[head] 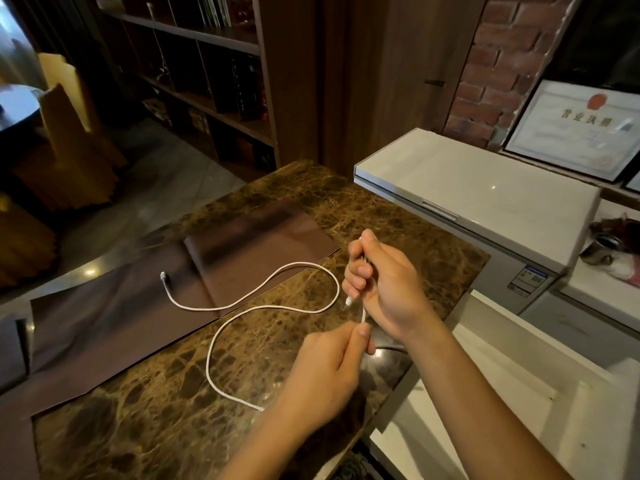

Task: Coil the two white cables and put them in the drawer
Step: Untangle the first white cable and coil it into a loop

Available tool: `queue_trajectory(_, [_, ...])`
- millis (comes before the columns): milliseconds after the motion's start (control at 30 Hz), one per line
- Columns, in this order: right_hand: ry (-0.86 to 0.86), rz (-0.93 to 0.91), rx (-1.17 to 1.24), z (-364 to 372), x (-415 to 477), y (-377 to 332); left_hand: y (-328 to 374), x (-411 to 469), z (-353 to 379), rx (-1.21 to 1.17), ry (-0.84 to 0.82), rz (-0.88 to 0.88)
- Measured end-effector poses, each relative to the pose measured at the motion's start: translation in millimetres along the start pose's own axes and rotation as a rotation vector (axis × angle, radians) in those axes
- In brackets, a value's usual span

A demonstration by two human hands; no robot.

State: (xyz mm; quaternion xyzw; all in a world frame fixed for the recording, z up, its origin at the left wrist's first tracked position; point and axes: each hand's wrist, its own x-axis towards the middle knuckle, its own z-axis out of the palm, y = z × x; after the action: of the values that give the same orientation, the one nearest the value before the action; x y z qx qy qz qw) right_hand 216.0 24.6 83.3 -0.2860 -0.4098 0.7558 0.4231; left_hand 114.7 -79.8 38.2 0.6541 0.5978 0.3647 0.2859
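Observation:
A white braided cable (pixel 263 292) snakes in loose curves over the brown marble counter (pixel 166 403), its far metal plug (pixel 162 276) resting on a dark brown mat. My right hand (pixel 384 285) is closed around one end of the cable, a connector tip poking out below the fist. My left hand (pixel 325 372) pinches the same cable just beneath, between thumb and fingers. A second cable is not visible. An open white drawer (pixel 491 386) lies below the counter edge on the right, under my right forearm.
A dark brown mat (pixel 221 251) covers the counter's left and far part. A white chest freezer (pixel 478 181) stands behind on the right, with a framed certificate (pixel 575 129) above it. A metal cup (pixel 601 249) sits far right. Bookshelves fill the background.

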Motion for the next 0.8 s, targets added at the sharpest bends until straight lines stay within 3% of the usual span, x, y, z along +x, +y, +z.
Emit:
queue_trajectory(233, [-0.047, 0.019, -0.224, -7, -5, 12, 10, 8, -31, 0.289, 0.006, 0.058])
queue_trajectory(400, [-0.085, -0.037, -0.534, -10, -12, 28, 17, 25, -55, 0.356, 0.074, 0.121])
queue_trajectory(533, [-0.05, 0.068, -0.534, -7, -24, 46, 19, 43, -69, 0.436, 0.086, 0.149])
queue_trajectory(600, [-0.027, 0.11, -0.411, -2, -29, 52, 17, 54, -73, 0.433, 0.076, 0.144])
queue_trajectory(800, [-0.166, 0.106, -0.228, 14, -38, 48, 20, 80, -78, 0.25, 0.048, 0.147])
